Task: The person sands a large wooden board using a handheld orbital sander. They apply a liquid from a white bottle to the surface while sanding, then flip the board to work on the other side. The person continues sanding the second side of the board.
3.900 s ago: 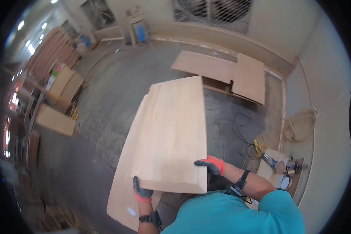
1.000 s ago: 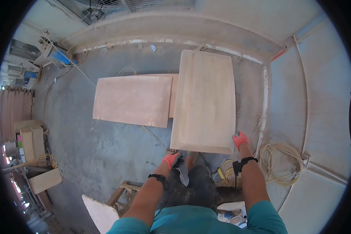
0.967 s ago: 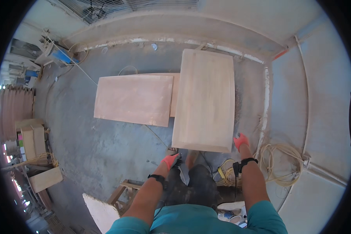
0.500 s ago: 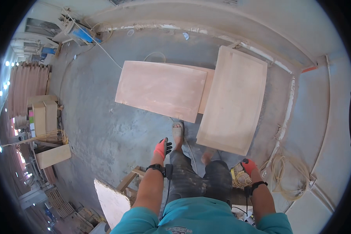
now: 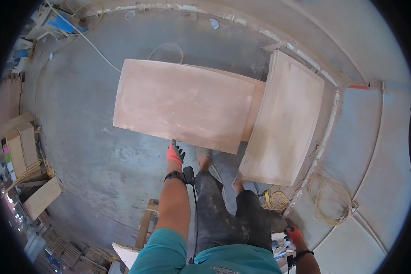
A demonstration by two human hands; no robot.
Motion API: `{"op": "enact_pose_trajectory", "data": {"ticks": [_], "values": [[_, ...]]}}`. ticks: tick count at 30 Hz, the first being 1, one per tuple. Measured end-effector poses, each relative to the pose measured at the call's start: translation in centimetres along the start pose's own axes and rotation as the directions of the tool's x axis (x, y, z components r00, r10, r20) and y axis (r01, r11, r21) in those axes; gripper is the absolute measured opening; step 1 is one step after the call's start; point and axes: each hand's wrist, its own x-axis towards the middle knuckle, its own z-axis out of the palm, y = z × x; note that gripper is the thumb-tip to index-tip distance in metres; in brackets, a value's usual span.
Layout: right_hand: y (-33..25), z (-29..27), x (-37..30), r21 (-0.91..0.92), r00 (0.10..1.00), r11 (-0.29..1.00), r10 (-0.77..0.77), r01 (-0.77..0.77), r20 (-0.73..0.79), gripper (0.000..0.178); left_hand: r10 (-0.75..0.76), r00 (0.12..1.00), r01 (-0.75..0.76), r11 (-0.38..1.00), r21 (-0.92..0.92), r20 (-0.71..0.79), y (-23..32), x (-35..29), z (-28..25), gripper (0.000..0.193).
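Pinkish panel (image 5: pixel 182 102), long axis approx. L-R, R end nearer; L hand (image 5: pixel 175 153) spread, R hand (image 5: pixel 293 234) unclear

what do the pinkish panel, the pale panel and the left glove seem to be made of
Pinkish panel: probably plywood or other wood board, matte; its flat face shows pale smears.
Pale panel: likely bare wood, judging by faint lengthwise streaks.
Left glove: probably fabric, matte coral; the fingers are darker, perhaps rubber-coated.
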Motion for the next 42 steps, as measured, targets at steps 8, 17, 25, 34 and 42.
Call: {"op": "enact_pose_trajectory", "data": {"ticks": [8, 17, 25, 34, 42], "values": [[-2.3, 0.8, -3.1, 0.294, 0.989, 0.946, 0.111, -0.135, 0.097, 0.045, 0.015, 0.991, 0.022, 0.964, -0.266, 0.135, 4.1, 3.5, 0.5, 0.063], [-1.1, 0.6, -0.2, 0.311, 0.994, 0.947, -0.102, 0.085, 0.041, 0.03, 0.066, 0.931, 0.046, 0.955, -0.293, 0.36, 7.8, -1.6, -1.3, 0.054], [-8.3, -3.2, 0.7, 0.5, 0.937, 0.826, -0.34, 0.261, 0.073, 0.026, 0.452, 0.878, -0.433, 0.891, -0.139, 0.156, 14.6, -12.5, 3.6, 0.054], [-12.9, -5.7, 4.9, 0.34, 0.827, 0.793, -0.558, 0.505, 0.075, 0.03, 0.566, 0.823, -0.546, 0.768, -0.336, -0.042, 8.7, -31.0, -18.7, 0.055], [-13.5, -3.7, 7.6, 0.036, 0.753, 0.774, -0.624, 0.632, 0.209, 0.027, 0.584, 0.739, -0.616, 0.386, -0.687, -0.335, -11.5, -45.3, -40.8, 0.047]]}}
